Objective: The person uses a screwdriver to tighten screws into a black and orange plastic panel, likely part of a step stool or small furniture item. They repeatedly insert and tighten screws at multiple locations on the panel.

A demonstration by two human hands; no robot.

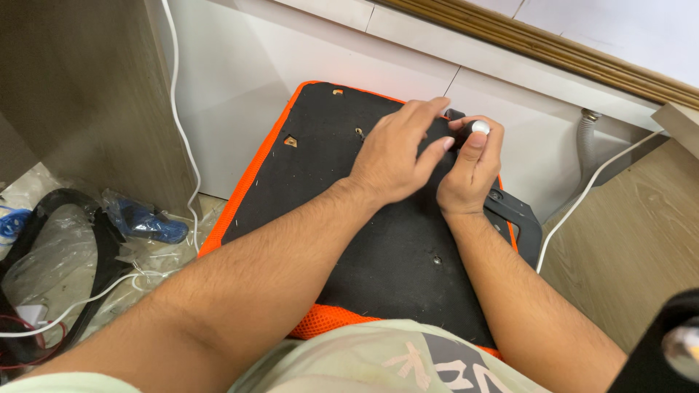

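Seat cushion (364,218) lies upside down across the person's lap, tilted toward the white wall (291,65). Underside is matte black fabric, flat, slightly fuzzy; edging is bright orange mesh, rounded at the corners. Four small holes in the black face counted, the two at upper left showing wood behind.

Left hand (393,156) rests flat on the black fabric, fingers spread and reaching right, grip pinching nothing. Right hand (470,171) is just beside it, fingers touching; thumb and curled fingers press together around a small round silver knob (480,127), metal, shiny, at the cushion's upper right corner.

One dark grey metal bracket (520,218), angular, smooth, sticks out from under the right edge of the cushion, one bolt head on it.

Floor at left: crumpled clear plastic wrap (51,247), one blue part (156,227) bagged in it, one curved black piece (102,240). Two white cables (182,124) counted, one on each side. One grey ribbed hose (586,145) at the wall.
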